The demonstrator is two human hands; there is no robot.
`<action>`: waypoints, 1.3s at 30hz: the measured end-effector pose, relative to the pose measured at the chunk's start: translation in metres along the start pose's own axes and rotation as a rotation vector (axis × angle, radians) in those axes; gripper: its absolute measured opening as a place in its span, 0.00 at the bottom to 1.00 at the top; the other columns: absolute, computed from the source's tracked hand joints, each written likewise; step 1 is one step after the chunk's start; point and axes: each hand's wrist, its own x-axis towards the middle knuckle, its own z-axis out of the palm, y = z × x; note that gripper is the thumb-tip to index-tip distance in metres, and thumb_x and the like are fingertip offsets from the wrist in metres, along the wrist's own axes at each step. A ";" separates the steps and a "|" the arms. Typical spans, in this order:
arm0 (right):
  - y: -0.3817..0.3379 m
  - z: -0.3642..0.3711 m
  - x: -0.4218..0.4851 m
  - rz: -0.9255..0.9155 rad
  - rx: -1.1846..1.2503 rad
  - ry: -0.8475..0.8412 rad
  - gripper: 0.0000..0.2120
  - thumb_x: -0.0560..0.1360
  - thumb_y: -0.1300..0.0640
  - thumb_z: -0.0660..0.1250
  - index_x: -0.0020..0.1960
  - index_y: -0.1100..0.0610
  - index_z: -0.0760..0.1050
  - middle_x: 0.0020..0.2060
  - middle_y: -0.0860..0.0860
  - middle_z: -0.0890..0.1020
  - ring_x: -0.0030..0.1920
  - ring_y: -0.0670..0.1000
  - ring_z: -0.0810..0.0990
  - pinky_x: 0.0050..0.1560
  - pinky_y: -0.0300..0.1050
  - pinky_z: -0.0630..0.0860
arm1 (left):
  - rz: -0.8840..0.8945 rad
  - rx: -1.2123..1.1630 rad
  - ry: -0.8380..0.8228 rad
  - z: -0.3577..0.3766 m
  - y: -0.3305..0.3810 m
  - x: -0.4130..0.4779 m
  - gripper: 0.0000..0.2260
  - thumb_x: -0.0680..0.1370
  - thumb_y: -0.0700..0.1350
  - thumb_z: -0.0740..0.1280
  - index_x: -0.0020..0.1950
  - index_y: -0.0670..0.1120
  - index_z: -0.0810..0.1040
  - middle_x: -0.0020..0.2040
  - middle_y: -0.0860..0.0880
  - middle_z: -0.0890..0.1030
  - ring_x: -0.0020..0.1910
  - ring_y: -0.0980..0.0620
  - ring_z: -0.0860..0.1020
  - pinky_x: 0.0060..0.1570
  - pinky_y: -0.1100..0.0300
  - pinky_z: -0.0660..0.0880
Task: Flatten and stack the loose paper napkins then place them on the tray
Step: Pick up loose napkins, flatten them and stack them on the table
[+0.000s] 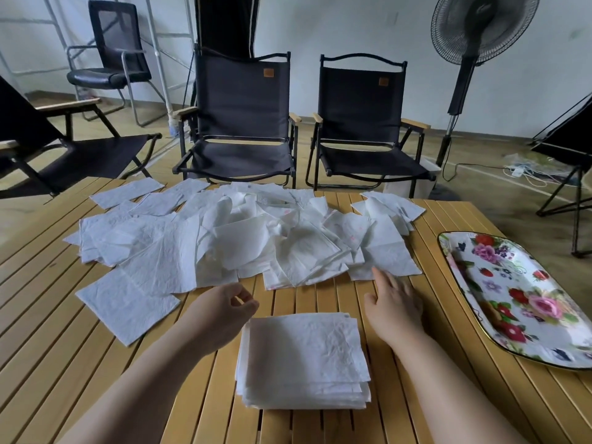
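The right hand (395, 302), fingers straight, is touching the limp, featherlight loose napkins (224, 238) heaped beyond the stack (304, 357), likely best pinched by 1 corner, while the left hand (221, 307) is hovering loosely curled, empty.

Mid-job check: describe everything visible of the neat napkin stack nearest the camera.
The napkin stack is a squared pile of many thin, white, slightly crinkled paper sheets, its layered edges showing along the near and left sides. It lies flat on the slatted wooden table, nearest the camera, apart from the loose napkins beyond and the floral tray to its right. Neither hand grips it; the left hand hovers loosely curled by its far left corner.
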 end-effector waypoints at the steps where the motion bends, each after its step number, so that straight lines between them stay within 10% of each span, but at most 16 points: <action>1: -0.003 0.002 0.001 -0.001 -0.049 0.009 0.28 0.83 0.49 0.54 0.81 0.47 0.53 0.79 0.49 0.60 0.77 0.55 0.57 0.76 0.57 0.59 | -0.001 -0.007 0.005 0.000 -0.001 0.002 0.07 0.81 0.53 0.65 0.52 0.51 0.79 0.44 0.54 0.81 0.42 0.56 0.79 0.36 0.63 0.73; 13: -0.003 -0.015 -0.004 -0.076 -0.111 0.154 0.12 0.82 0.50 0.60 0.63 0.48 0.76 0.56 0.48 0.77 0.61 0.53 0.70 0.65 0.53 0.64 | 0.057 -0.022 0.024 0.003 0.006 0.011 0.06 0.80 0.51 0.67 0.55 0.53 0.79 0.48 0.57 0.80 0.44 0.60 0.77 0.38 0.66 0.72; 19: -0.026 -0.054 -0.031 -0.435 0.339 0.158 0.04 0.80 0.52 0.67 0.47 0.44 0.74 0.37 0.40 0.76 0.42 0.44 0.76 0.39 0.35 0.69 | 0.179 -0.086 0.095 0.005 0.002 0.011 0.30 0.72 0.59 0.73 0.72 0.58 0.69 0.67 0.54 0.74 0.61 0.56 0.74 0.55 0.60 0.72; 24: -0.041 -0.082 -0.071 -0.595 0.617 -0.077 0.05 0.79 0.54 0.70 0.47 0.45 0.81 0.40 0.39 0.83 0.46 0.41 0.82 0.44 0.31 0.74 | 0.307 -0.333 -0.004 0.001 0.014 0.000 0.45 0.64 0.70 0.74 0.77 0.65 0.58 0.76 0.61 0.64 0.74 0.61 0.61 0.73 0.53 0.64; 28: -0.040 -0.095 -0.085 -0.580 0.751 -0.192 0.03 0.78 0.55 0.72 0.49 0.48 0.83 0.42 0.45 0.84 0.47 0.45 0.83 0.47 0.40 0.77 | 0.372 -0.482 -0.168 -0.002 0.027 -0.015 0.32 0.69 0.59 0.76 0.71 0.66 0.69 0.69 0.71 0.69 0.70 0.72 0.63 0.74 0.57 0.60; 33: -0.040 -0.101 -0.084 -0.365 0.877 -0.169 0.11 0.75 0.46 0.71 0.51 0.52 0.83 0.45 0.52 0.87 0.47 0.54 0.86 0.53 0.57 0.81 | 0.362 -0.739 -0.232 -0.003 0.038 -0.026 0.11 0.75 0.47 0.72 0.49 0.40 0.84 0.50 0.41 0.85 0.54 0.48 0.82 0.60 0.55 0.76; 39: -0.030 -0.098 -0.076 -0.031 0.943 -0.563 0.34 0.63 0.26 0.71 0.60 0.48 0.81 0.52 0.60 0.86 0.46 0.55 0.83 0.44 0.46 0.76 | 0.106 -1.010 -0.071 -0.005 0.035 -0.019 0.05 0.76 0.48 0.72 0.45 0.47 0.85 0.45 0.45 0.84 0.47 0.48 0.81 0.55 0.52 0.75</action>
